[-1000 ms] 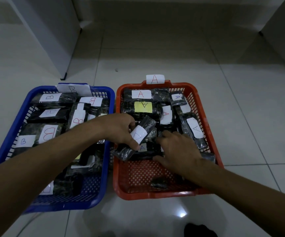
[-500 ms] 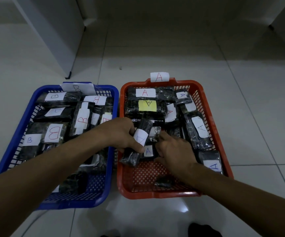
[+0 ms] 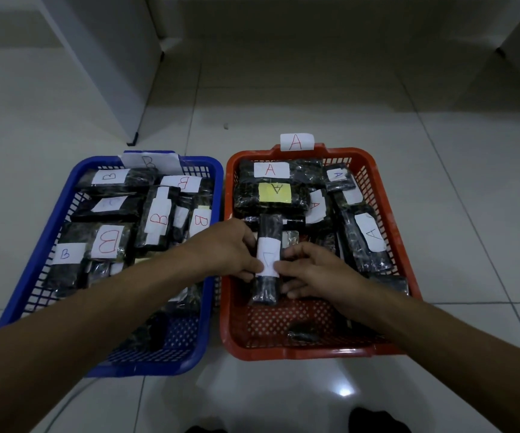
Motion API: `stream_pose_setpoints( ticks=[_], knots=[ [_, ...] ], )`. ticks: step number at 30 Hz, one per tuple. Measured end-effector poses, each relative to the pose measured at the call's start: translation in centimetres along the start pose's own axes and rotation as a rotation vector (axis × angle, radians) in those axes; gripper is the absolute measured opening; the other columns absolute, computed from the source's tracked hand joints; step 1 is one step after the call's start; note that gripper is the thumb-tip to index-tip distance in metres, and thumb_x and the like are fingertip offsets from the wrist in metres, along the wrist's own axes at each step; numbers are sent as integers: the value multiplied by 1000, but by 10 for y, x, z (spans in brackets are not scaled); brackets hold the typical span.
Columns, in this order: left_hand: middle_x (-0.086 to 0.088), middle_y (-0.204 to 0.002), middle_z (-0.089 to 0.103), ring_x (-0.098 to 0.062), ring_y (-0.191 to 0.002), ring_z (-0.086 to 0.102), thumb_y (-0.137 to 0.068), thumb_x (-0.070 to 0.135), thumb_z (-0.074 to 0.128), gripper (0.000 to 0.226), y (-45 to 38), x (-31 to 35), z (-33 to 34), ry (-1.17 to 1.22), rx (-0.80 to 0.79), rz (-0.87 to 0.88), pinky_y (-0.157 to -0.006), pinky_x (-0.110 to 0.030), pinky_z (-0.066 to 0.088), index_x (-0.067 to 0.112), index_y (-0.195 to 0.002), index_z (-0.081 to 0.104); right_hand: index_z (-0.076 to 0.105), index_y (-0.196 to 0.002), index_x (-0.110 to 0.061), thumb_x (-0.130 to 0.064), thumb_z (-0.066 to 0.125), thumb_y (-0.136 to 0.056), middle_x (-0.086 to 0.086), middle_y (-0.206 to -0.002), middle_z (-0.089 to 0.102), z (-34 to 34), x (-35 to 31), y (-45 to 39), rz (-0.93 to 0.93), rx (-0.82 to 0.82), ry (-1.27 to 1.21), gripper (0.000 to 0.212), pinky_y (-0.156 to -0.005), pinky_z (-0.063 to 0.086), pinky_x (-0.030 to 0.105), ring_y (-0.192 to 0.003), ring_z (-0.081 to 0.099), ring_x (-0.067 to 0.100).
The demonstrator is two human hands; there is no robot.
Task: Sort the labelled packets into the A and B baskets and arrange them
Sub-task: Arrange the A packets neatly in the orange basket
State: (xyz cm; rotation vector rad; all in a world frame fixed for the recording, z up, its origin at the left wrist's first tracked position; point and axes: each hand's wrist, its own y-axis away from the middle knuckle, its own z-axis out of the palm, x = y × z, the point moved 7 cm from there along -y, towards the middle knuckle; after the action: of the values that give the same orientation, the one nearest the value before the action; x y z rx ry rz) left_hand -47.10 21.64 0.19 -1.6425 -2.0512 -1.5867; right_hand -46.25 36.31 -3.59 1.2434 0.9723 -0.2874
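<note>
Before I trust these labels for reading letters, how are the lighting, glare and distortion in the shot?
Head view: dim overall, a small glare spot on the floor tile near the bottom; wide-angle bending at the edges; labels in the orange basket are readable, while the tag on the blue basket is washed out.

Glossy white tile floor point(image 3: 439, 151) w/ light glare; white cabinet point(image 3: 105, 57) rear-left.

Red basket point(image 3: 374, 170) near end bare; far end packet-crowded.
</note>
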Motion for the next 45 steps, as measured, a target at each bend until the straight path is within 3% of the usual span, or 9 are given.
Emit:
stream_pose_setpoints(
  ticks=[6, 12, 17, 23, 26, 31, 35, 39, 45],
  knots=[
    [-1, -86, 66, -12, -58, 64, -79, 22, 80, 28, 10, 9, -16, -343, 258, 171, -60, -27, 57, 16, -98, 60, 52, -119, -9, -27, 73, -89, 11, -103, 69, 13, 2, -11, -15, -3, 43, 40, -76, 61, 40, -76, 73, 26],
    [7, -91, 59, -18, -88, 58, -74, 40, 79, 37, 12, 13, -25, -727, 440, 281, -65, -31, 43, 27, -93, 50, 54, -109, -23, -40, 74, -86, 5, -83, 71, 17, -12, -18, -194, 127, 372, 36, -69, 61, 45, -68, 72, 26],
    [6, -113, 59, -18, -110, 51, -75, 47, 77, 49, 9, 8, -31, -771, 439, 265, -81, -38, 49, 30, -117, 58, 64, -97, -24, -49, 67, -89, -1, -74, 72, 21, -12, -20, -263, 136, 504, 27, -64, 59, 34, -56, 70, 15],
    [6, -108, 55, -17, -109, 48, -77, 47, 75, 38, 7, 7, -36, -740, 481, 266, -79, -36, 46, 29, -108, 62, 73, -91, -20, -48, 61, -94, 0, -78, 73, 18, -21, -18, -284, 58, 600, 31, -53, 54, 26, -56, 69, 17],
    [7, -106, 56, -17, -108, 48, -78, 44, 75, 37, 8, 9, -33, -747, 507, 304, -77, -34, 45, 26, -107, 62, 68, -90, -23, -58, 73, -79, -8, -79, 70, 4, -32, 3, -279, 37, 821, 37, -64, 54, 24, -66, 64, 5],
    [11, -93, 56, -13, -99, 52, -83, 43, 71, 24, 10, 30, -23, -722, 517, 418, -70, -29, 42, 26, -100, 66, 62, -110, -28, -60, 79, -71, -11, -102, 63, 2, -2, 28, -75, -193, 1247, 54, -82, 53, 28, -90, 59, 7],
    [13, -83, 54, -10, -88, 49, -78, 55, 71, 32, 2, 34, -15, -754, 475, 387, -66, -28, 42, 30, -98, 67, 63, -122, -25, -40, 71, -86, -8, -108, 67, 9, -5, 29, -237, -190, 1256, 40, -85, 53, 28, -90, 62, 7],
    [7, -100, 63, -16, -103, 47, -76, 56, 72, 41, -2, 29, -11, -836, 464, 352, -71, -30, 39, 29, -104, 62, 66, -117, -22, -18, 53, -95, -6, -91, 66, 1, -9, 27, -380, -49, 1185, 25, -58, 39, 9, -60, 48, -4],
    [3, -111, 62, -20, -112, 44, -75, 47, 77, 56, -2, 16, -22, -784, 422, 300, -81, -35, 47, 27, -123, 57, 59, -104, -24, -25, 52, -102, -6, -95, 68, -36, -39, 7, -336, 152, 773, 8, -50, 46, 14, -67, 61, 1]
  ],
)
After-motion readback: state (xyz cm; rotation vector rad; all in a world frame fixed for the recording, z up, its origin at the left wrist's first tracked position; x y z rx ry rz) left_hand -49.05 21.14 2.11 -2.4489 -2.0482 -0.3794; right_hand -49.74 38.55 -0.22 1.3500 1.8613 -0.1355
